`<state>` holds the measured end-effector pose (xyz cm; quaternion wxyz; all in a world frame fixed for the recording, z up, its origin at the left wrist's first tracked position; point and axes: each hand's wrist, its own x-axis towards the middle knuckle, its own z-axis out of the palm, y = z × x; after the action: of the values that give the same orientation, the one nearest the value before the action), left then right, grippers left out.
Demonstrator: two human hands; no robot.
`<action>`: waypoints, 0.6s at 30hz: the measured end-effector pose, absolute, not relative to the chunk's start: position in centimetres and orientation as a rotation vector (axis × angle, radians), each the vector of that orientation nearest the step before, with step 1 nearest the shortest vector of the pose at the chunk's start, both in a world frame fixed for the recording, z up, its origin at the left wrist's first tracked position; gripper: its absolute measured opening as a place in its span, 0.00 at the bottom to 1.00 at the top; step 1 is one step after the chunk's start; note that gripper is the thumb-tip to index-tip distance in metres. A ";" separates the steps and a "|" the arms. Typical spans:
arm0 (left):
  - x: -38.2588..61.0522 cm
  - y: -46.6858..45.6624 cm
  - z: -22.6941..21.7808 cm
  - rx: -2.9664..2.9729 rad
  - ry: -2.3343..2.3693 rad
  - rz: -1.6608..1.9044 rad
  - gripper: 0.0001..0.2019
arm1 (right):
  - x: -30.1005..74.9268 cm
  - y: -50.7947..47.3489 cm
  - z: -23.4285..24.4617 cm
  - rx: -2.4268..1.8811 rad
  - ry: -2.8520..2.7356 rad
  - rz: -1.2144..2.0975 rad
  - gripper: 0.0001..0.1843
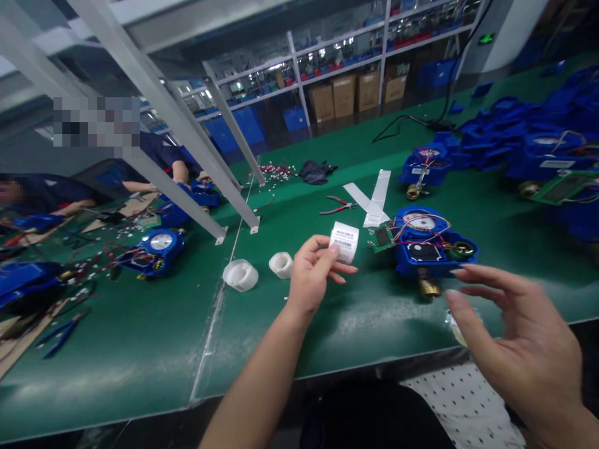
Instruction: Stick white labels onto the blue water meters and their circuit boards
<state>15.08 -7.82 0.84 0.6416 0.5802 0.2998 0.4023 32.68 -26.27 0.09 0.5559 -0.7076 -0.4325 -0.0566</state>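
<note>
The label roll is in the person's left hand, raised above the green bench, its barcoded face toward the camera. Reading from the left, a larger white roll and a smaller white roll sit on the bench with their hollow cores showing, both to the left of that hand. The left fingers are drawn in on the label roll, the thumb lying over the lower part of its printed face and two fingertips showing below it. The roll's axis seems to run roughly left to right, along the printed rows; its core is hidden.

Beyond the roll lie open pliers and, just right of them, two crossed white strips. Next comes a circuit board, wired to a blue housing with a brass fitting at its front.

The right hand is well apart from the roll, which lies to its left and slightly farther off. Its thumb and fingers are spread, with nothing visible between them, the gap facing left; it is nearer the housing's right corner, though contact there cannot be told.
</note>
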 end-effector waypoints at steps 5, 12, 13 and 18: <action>15.1 -9.6 0.9 1.286 0.576 0.868 0.16 | 31.2 -22.7 2.4 -1.507 -1.425 -0.320 0.17; 14.9 -10.7 0.7 1.231 0.328 0.884 0.15 | 29.9 -18.8 3.8 -1.333 -1.617 -0.252 0.15; 14.9 -10.8 0.7 1.222 0.315 0.899 0.14 | 29.8 -18.7 3.7 -1.329 -1.605 -0.217 0.13; 15.0 -10.8 0.9 1.295 0.361 0.988 0.17 | 29.6 -19.2 3.4 -1.297 -1.651 -0.137 0.16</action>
<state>15.02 -10.84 0.86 0.6718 0.5749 0.1604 0.4386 29.62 -19.22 3.42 0.4957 -0.5352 -0.6816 -0.0567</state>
